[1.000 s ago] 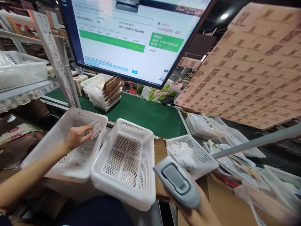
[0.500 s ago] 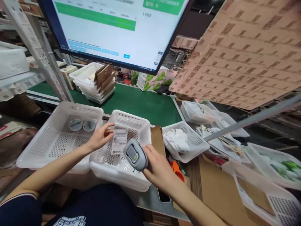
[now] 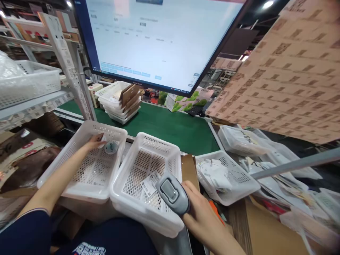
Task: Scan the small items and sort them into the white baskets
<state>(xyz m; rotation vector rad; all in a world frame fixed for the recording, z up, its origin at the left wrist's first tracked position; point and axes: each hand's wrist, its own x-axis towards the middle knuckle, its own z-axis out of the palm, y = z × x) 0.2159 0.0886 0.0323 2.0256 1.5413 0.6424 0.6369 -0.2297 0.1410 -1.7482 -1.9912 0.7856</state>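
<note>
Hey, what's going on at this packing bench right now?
A person is working over two white perforated plastic baskets side by side. The left hand reaches into the left basket and touches a small round white tin. The right hand grips a grey handheld barcode scanner over the right basket, where a white printed paper label lies flat. A large computer monitor hangs above the green conveyor belt.
</note>
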